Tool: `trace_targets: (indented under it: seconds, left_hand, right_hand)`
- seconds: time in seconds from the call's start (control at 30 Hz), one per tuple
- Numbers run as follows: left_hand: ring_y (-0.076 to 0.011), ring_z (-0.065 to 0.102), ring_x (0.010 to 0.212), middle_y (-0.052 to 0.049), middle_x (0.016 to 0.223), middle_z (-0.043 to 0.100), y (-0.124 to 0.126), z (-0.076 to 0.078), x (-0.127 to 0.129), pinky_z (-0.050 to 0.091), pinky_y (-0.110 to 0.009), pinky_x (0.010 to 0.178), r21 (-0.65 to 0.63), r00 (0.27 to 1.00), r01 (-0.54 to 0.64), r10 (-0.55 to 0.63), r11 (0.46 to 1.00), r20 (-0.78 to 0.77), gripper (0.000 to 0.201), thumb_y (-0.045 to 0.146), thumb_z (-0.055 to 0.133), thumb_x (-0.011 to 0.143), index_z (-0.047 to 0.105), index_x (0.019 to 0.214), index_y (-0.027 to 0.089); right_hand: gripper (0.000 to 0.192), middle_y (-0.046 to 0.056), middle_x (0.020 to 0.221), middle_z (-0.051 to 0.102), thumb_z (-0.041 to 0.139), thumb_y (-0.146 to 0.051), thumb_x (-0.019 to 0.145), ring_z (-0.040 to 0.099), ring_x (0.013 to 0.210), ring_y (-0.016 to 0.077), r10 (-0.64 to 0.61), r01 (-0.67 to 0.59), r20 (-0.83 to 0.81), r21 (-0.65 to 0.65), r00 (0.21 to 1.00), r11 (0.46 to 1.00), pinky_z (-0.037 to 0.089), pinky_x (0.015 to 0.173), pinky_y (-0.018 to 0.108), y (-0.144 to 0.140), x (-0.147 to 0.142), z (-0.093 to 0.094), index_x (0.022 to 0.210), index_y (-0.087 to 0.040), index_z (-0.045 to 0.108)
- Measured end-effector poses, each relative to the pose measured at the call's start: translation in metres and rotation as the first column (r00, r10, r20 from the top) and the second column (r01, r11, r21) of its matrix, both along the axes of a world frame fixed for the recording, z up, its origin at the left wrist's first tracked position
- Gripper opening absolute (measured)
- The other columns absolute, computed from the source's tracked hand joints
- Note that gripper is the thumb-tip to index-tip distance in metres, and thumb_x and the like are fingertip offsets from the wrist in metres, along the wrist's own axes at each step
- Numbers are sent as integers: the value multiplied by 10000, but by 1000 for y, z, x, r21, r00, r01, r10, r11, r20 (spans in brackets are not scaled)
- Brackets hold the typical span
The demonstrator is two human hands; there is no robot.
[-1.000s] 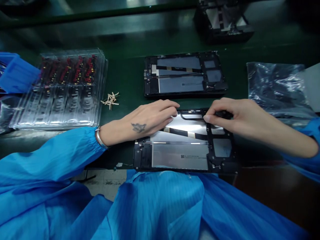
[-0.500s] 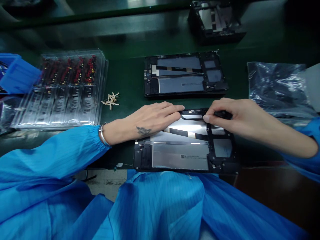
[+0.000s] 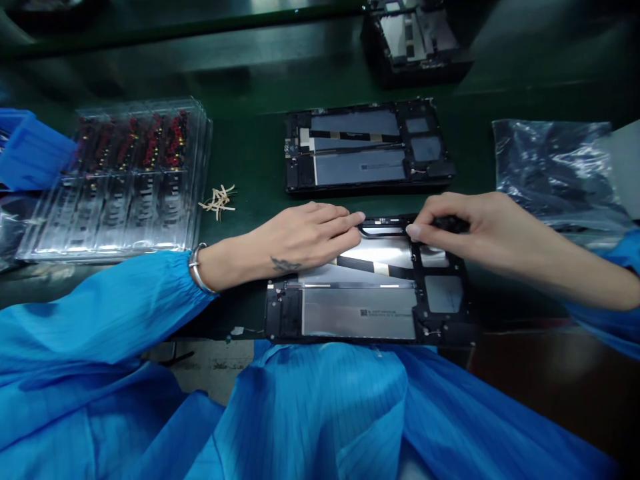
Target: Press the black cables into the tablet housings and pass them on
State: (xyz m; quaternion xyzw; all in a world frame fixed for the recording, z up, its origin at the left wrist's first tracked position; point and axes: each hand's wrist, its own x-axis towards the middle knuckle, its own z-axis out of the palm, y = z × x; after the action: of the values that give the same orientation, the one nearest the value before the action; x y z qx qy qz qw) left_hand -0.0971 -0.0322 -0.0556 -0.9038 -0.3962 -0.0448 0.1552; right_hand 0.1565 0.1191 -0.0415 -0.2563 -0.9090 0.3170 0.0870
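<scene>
An opened tablet [image 3: 357, 313] lies at the table's front edge, with silver battery panels and a black frame showing. My left hand [image 3: 315, 237] rests flat across its upper left part, fingers stretched towards the far edge and pointing right. A thin black cable [image 3: 383, 232] curves along that far edge between my two hands. The thumb and index finger of my right hand [image 3: 457, 217] pinch this cable at its right end, above the tablet's upper right part. My curled fingers partly hide a dark patch beneath the right hand.
Beyond my hands lies a stack of similar opened tablets [image 3: 370, 147]. Another stack [image 3: 417, 50] stands farther back. At left are clear plastic trays [image 3: 123, 180] of small parts, a blue bin [image 3: 33, 150] and pale paper strips [image 3: 219, 201]. A clear plastic bag [image 3: 553, 167] is at right.
The view has shifted slightly. Both hands keep nearly the same positions on the tablet, and the right hand's pinch on the cable stays closed.
</scene>
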Motion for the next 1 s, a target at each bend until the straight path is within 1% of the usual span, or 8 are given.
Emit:
trace_targets:
  seconds: [0.13, 0.23, 0.3, 0.37, 0.57, 0.67, 0.77, 1.0]
  left_hand:
    - [-241, 694, 1231, -160, 1394, 669, 0, 1, 0, 600, -357, 1009, 102, 998, 54, -52, 993, -27, 300, 126, 340, 1089, 622, 1190, 103]
    - [-227, 687, 1252, -145, 1381, 680, 1, 4, 0, 599, -350, 1028, 44, 999, 37, -37, 998, 1, 314, 103, 344, 1086, 629, 1215, 109]
    - [-238, 679, 1268, -155, 1377, 680, 1, 5, 0, 602, -374, 1029, -15, 998, 36, -35, 999, 59, 320, 107, 358, 1085, 625, 1262, 110]
    - [-249, 677, 1274, -171, 1375, 677, 1, 5, 0, 605, -393, 1027, -34, 995, 46, -43, 998, 87, 339, 99, 364, 1079, 613, 1309, 98]
    - [-229, 696, 1234, -137, 1385, 680, 1, 3, 0, 607, -338, 1016, 86, 997, 51, -46, 995, -63, 349, 104, 376, 1078, 617, 1329, 87]
    - [-254, 703, 1223, -164, 1390, 668, 1, 3, 0, 621, -372, 994, 88, 997, 64, -59, 994, -50, 353, 90, 373, 1078, 628, 1322, 73]
    - [-297, 713, 1203, -215, 1367, 666, 1, 4, 1, 634, -410, 967, 87, 996, 89, -87, 992, -25, 349, 67, 384, 1069, 630, 1313, 21]
    - [-302, 702, 1229, -231, 1367, 659, 0, 4, 2, 623, -429, 1005, 62, 996, 84, -83, 995, -12, 346, 77, 413, 1069, 623, 1339, 26]
  right_hand:
    - [359, 49, 798, 718, 627, -584, 868, 649, 710, 245, -13, 13, 4, -11, 1000, 1000, 445, 617, 374, -1, 0, 3, 774, -246, 702]
    - [307, 58, 812, 713, 621, -522, 865, 646, 716, 247, -14, 13, 14, 43, 1000, 999, 441, 632, 381, -5, -2, 3, 773, -236, 682]
    - [271, 61, 810, 705, 614, -482, 862, 641, 713, 246, -6, 4, 24, 82, 1000, 997, 438, 643, 383, -7, -3, 3, 765, -235, 667]
    - [245, 63, 800, 696, 603, -455, 857, 631, 709, 245, 7, -11, 36, 118, 999, 993, 428, 641, 382, -9, -4, 3, 756, -238, 654]
    - [220, 76, 823, 700, 583, -433, 856, 624, 748, 258, 13, -28, 79, 191, 997, 981, 397, 618, 374, -10, -5, -1, 769, -242, 647]
    - [224, 77, 841, 706, 571, -430, 859, 633, 765, 261, 14, -35, 108, 199, 994, 979, 403, 618, 376, -10, -5, -1, 784, -235, 653]
    - [235, 78, 863, 709, 554, -428, 864, 640, 781, 267, 4, -33, 142, 200, 990, 979, 403, 624, 377, -10, -5, 0, 804, -225, 656]
    - [190, 69, 866, 691, 557, -394, 864, 633, 810, 264, 0, -35, 160, 217, 987, 975, 374, 641, 364, -12, -5, -1, 798, -233, 633]
